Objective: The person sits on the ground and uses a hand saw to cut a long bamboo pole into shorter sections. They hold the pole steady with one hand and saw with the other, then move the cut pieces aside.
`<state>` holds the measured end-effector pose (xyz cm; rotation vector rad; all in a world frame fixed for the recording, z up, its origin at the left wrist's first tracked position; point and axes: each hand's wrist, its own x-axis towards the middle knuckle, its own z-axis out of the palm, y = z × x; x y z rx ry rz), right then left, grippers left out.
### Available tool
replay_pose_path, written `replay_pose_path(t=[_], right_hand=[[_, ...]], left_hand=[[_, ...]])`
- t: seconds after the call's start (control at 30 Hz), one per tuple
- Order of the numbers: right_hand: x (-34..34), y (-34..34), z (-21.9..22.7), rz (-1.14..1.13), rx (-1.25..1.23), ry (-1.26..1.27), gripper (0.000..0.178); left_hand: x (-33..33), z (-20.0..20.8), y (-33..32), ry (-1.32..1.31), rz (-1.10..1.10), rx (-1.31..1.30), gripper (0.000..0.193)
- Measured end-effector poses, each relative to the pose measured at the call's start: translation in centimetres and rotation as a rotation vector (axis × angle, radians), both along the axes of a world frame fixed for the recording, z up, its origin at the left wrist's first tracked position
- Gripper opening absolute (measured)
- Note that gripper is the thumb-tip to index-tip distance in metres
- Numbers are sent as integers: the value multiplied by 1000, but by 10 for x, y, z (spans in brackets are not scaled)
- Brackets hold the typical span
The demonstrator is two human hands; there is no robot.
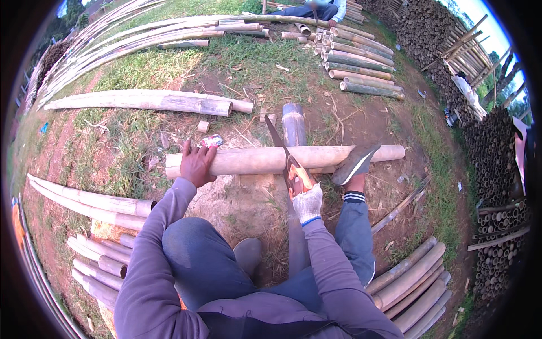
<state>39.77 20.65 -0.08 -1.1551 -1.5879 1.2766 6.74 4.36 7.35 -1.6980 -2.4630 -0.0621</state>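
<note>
A pale bamboo pole (243, 161) lies crosswise before me, resting over a darker bamboo pole (294, 125) that runs away from me. My bare left hand (197, 162) is laid on the pale pole near its left end, fingers bent over the top. In a white knitted glove, my right hand (307, 201) is closed around the orange handle of a handsaw (276, 133). The saw's dark blade crosses the pole near its middle; how deep it sits in the bamboo I cannot tell. My right shoe (355, 163) presses on the pole to the right of the saw.
Cut bamboo lengths (412, 277) lie at my lower right, and others (101, 260) at my lower left. Long poles (147, 101) stretch across the ground ahead. A person (322, 11) sits behind a stack of bamboo (361, 59). Large bamboo piles (491, 152) stand at the right.
</note>
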Motion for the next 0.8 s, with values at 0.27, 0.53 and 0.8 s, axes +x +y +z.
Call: replay_pose_path(t=[0.27,0.53,0.8], right_hand=[[159,-137,67,115,-65,-27,24],[-6,10,-11,24,-57,92,26],[145,-130,68,85,-65,36,23]], left_hand=[[-6,2,-17,2,33,-30,99],[-3,-2,2,15,-6,-22,96],[-8,-4,-17,0,8,0,98]])
